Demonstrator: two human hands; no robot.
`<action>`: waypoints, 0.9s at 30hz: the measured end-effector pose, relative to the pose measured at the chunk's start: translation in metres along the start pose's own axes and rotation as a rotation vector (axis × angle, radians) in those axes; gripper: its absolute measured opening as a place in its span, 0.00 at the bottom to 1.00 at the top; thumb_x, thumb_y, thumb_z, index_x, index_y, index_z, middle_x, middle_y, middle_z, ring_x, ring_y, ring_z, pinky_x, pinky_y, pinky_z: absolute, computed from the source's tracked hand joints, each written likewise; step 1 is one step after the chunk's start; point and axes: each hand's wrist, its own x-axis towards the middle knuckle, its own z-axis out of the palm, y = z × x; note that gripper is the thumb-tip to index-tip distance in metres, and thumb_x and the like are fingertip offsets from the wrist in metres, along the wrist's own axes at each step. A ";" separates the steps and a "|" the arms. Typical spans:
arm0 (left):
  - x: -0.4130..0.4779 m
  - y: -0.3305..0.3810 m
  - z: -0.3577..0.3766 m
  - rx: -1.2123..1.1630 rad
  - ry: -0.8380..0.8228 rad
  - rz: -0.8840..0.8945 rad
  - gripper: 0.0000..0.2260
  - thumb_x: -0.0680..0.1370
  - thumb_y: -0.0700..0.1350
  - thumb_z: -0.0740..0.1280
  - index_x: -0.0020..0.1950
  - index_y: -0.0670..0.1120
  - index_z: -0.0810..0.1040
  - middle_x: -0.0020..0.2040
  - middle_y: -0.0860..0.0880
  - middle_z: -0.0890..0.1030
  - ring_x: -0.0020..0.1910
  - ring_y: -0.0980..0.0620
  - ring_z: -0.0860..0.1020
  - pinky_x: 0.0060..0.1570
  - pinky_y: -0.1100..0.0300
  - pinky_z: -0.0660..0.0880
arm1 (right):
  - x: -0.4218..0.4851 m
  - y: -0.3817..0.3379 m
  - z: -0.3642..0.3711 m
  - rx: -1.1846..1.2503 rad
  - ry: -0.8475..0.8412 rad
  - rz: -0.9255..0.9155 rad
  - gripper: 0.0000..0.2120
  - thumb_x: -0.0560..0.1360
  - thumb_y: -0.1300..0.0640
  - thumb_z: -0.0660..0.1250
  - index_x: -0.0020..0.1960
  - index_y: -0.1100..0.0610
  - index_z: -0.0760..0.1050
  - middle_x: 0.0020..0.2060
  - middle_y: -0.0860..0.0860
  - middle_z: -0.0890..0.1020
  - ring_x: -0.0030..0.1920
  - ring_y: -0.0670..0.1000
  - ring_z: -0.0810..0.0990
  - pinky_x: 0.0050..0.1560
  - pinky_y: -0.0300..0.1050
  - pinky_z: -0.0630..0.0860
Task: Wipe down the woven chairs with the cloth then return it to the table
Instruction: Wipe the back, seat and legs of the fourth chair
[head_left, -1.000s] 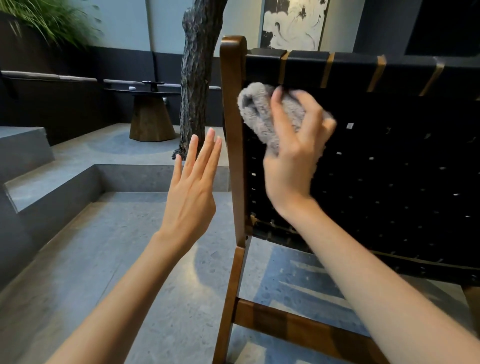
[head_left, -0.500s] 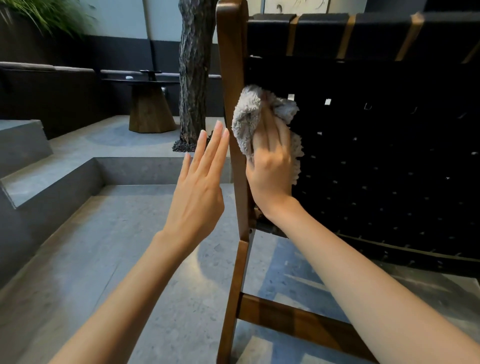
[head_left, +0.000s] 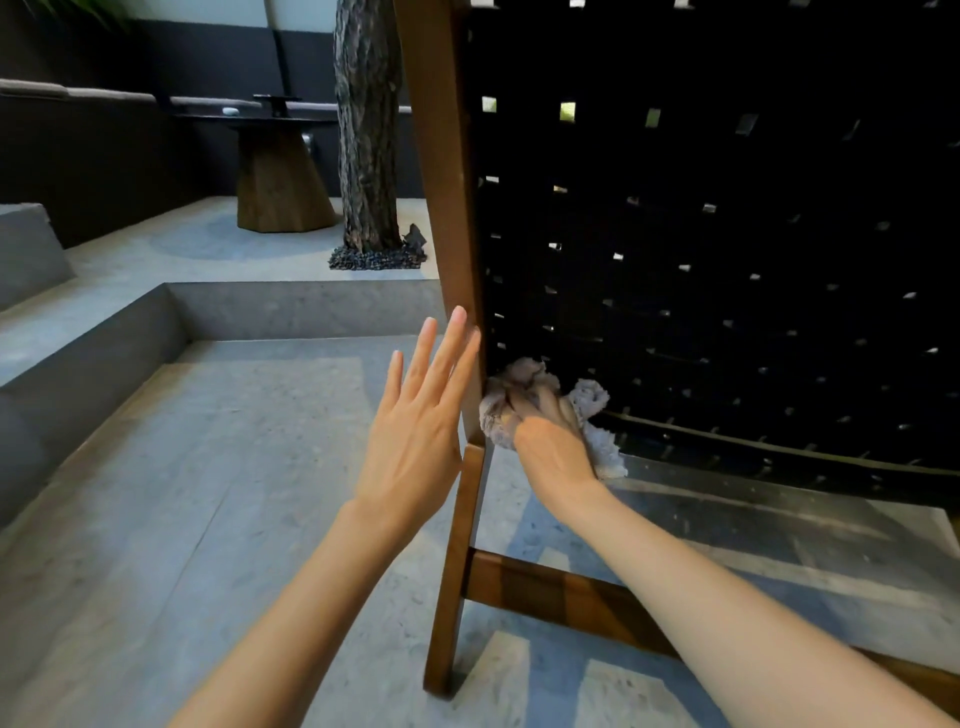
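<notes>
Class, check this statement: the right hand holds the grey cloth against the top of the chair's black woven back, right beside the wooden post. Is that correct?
One detail is wrong: the height. The head view shows the right hand holding the grey cloth against the bottom of the chair's black woven back, right beside the wooden post.

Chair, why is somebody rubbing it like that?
A person is cleaning the chair. The right hand holds a bunched grey cloth against the black woven back, low down beside the wooden post. The left hand is open with straight fingers next to that post; whether it touches the wood is unclear. The cloth has not gone back to the table, which stands far off by the tree.
</notes>
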 end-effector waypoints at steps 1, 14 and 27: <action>-0.002 0.000 0.004 0.023 -0.012 0.013 0.43 0.70 0.27 0.59 0.78 0.47 0.41 0.76 0.50 0.34 0.76 0.48 0.35 0.74 0.48 0.39 | 0.002 0.001 0.003 -0.031 -0.014 0.003 0.22 0.79 0.64 0.56 0.73 0.59 0.64 0.74 0.59 0.61 0.74 0.59 0.56 0.72 0.53 0.53; -0.017 0.040 0.045 0.133 -0.169 -0.015 0.38 0.75 0.30 0.52 0.73 0.44 0.28 0.73 0.47 0.26 0.72 0.48 0.27 0.70 0.53 0.29 | -0.021 0.052 -0.017 -0.089 0.040 -0.142 0.23 0.80 0.62 0.49 0.75 0.55 0.61 0.72 0.53 0.64 0.69 0.60 0.62 0.66 0.50 0.59; 0.013 0.188 0.105 -0.089 -0.364 0.172 0.36 0.76 0.33 0.55 0.75 0.43 0.33 0.75 0.47 0.32 0.76 0.50 0.36 0.72 0.55 0.35 | -0.134 0.210 -0.060 0.028 -0.054 0.123 0.28 0.80 0.64 0.53 0.77 0.47 0.56 0.77 0.48 0.57 0.76 0.54 0.53 0.72 0.43 0.48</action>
